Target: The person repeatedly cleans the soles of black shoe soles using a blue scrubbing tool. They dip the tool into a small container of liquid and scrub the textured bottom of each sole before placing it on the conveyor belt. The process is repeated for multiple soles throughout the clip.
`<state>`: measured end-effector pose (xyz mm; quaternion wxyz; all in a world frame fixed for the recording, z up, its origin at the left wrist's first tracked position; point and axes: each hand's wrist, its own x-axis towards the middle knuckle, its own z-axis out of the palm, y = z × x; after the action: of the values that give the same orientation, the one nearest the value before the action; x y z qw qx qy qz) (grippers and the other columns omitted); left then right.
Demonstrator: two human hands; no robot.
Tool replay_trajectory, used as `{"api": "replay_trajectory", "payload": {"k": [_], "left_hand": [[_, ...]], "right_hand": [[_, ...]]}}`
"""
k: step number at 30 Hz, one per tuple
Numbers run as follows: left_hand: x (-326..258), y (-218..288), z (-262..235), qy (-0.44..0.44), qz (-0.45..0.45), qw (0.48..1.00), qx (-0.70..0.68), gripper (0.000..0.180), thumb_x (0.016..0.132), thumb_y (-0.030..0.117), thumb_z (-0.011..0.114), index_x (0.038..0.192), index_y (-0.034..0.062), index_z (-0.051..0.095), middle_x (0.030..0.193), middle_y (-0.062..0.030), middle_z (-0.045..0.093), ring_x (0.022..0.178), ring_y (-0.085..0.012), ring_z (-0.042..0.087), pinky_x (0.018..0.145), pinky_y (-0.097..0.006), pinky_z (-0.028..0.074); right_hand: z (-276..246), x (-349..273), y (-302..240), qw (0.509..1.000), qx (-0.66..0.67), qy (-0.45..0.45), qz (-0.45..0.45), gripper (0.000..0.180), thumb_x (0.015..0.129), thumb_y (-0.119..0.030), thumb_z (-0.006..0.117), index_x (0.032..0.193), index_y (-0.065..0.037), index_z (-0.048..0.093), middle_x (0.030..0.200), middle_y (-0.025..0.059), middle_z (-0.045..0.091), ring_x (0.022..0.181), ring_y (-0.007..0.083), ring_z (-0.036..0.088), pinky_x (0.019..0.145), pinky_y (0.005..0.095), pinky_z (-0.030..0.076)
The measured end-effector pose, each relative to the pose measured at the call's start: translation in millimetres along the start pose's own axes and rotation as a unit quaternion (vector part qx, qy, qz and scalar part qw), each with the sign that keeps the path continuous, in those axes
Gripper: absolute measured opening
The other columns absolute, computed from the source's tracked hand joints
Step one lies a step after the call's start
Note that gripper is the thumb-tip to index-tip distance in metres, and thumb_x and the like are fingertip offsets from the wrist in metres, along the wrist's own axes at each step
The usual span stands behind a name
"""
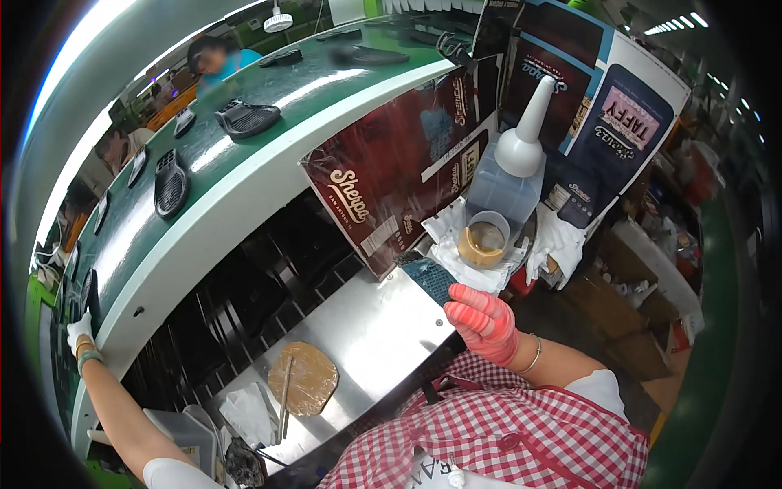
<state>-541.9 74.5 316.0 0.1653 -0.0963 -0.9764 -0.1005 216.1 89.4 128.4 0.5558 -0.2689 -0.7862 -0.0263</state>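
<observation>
At the far left, my left hand (80, 330), in a white glove, reaches to the green conveyor belt. Its fingers close at the near end of a black shoe sole (90, 287); the far side of the grip is hidden. My right hand (486, 324), in a pink-red striped glove, is raised over the right end of the metal worktop (379, 314). Its fingers are bent together at the end of a dark teal, textured flat piece (428, 279), whose kind I cannot make out. The thumb does not show.
More black soles (246, 118) lie along the belt (220, 151). A round brown pad (303, 379) with a thin metal rod (285, 399) rests on the worktop. Beyond my right hand stand a white-nozzled bottle (507, 187), a cup (485, 239) of yellowish-brown stuff and cardboard panels (391, 167).
</observation>
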Motion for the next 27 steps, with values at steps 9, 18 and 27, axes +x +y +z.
{"api": "replay_trajectory", "payload": {"k": [9,18,27], "left_hand": [[90.0,-53.0,48.2,-0.097,0.114,0.942,-0.299,0.081,0.073,0.036,0.071,0.133,-0.0085,0.039,0.122,-0.0147,0.055,0.109,-0.0223,0.053,0.094,-0.030,0.040],[-20.9,-41.2,-12.5,-0.052,0.161,0.838,-0.519,0.046,0.090,0.035,0.053,0.125,0.0063,0.057,0.128,-0.0068,0.053,0.115,-0.0163,0.050,0.102,-0.030,0.034],[-419.4,0.3,-21.2,-0.204,0.355,0.567,-0.715,0.074,0.075,0.038,0.067,0.133,0.0015,0.039,0.101,-0.0080,0.055,0.085,-0.0139,0.052,0.070,-0.023,0.042]], "right_hand": [[7.4,1.4,7.4,0.999,0.023,-0.027,0.002,0.033,0.072,0.002,0.072,0.103,-0.002,0.063,0.107,0.0173,0.063,0.085,0.0267,0.066,0.069,0.0328,0.055],[0.7,-8.6,7.5,0.997,0.065,0.012,0.043,0.028,0.074,0.000,0.072,0.101,-0.002,0.063,0.105,0.0147,0.064,0.082,0.0243,0.066,0.068,0.0301,0.054],[-52.1,-18.1,1.7,0.808,0.352,0.135,0.453,0.021,0.087,-0.005,0.062,0.108,0.000,0.062,0.090,0.0060,0.064,0.076,0.0111,0.062,0.067,0.0223,0.050]]}}
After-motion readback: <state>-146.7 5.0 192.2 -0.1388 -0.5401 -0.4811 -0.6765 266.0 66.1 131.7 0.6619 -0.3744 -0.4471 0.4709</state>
